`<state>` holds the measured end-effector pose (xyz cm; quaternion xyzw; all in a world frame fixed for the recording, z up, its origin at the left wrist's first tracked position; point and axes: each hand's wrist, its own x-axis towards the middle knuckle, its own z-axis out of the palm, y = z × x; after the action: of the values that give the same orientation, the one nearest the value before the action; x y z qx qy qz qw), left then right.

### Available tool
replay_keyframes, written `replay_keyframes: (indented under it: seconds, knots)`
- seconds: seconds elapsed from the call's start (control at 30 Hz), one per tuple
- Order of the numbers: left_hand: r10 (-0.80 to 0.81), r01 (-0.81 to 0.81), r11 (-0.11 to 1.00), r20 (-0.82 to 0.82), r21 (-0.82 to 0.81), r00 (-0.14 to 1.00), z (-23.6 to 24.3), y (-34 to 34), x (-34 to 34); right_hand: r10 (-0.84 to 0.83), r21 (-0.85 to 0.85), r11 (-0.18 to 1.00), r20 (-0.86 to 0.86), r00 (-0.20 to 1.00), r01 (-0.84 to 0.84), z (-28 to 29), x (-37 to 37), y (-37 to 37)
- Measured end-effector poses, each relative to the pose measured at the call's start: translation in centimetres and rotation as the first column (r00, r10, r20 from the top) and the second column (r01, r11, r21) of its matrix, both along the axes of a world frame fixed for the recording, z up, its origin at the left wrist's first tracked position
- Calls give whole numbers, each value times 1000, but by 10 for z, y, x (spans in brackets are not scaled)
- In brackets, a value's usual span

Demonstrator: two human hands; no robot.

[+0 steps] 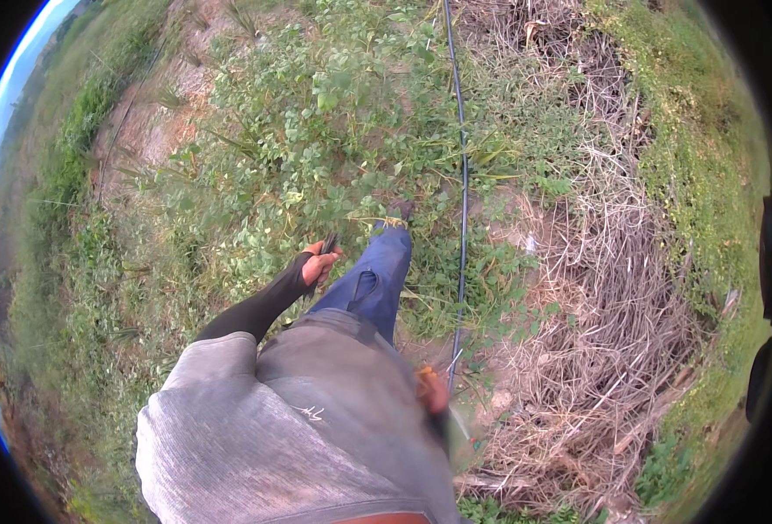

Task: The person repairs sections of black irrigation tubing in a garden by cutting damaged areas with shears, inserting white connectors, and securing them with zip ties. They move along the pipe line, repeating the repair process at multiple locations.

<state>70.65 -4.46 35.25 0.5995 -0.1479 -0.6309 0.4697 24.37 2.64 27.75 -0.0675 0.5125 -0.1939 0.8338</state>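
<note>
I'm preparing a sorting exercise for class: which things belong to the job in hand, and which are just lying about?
Job in hand:
dark thin item, in the left hand
orange thing at the right hand, too blurred to name

Lying about:
dark hose
dry stalks

Leafy plants [272, 140] crowd beyond the gripping left hand [319, 265] as a trousered leg [388, 271] bars its right; between leg and black hose [464, 192], a hand could pass above greenery [434, 284], with dry stalks [630, 288] heaped farther right.
</note>
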Motion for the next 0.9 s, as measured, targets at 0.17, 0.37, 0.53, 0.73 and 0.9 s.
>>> replay_keyframes:
  seconds: [0.17,0.37,0.53,0.73,0.9]
  knots:
    - [-133,137,990,92,-37,987,-30,-122,29,-98,259,964,161,982,53,23,29,-126]
    - [-211,211,975,-9,67,978,-36,-252,72,10,-40,999,17,1000,-10,44,132,-253]
    - [-276,280,958,-61,65,959,7,-314,92,160,-18,987,246,956,-160,129,228,-376]
    - [-315,315,949,93,19,945,30,-358,111,389,-167,918,212,897,-359,142,273,-487]
    - [-223,227,974,239,10,945,31,-369,129,489,-184,871,224,843,-456,179,320,-558]
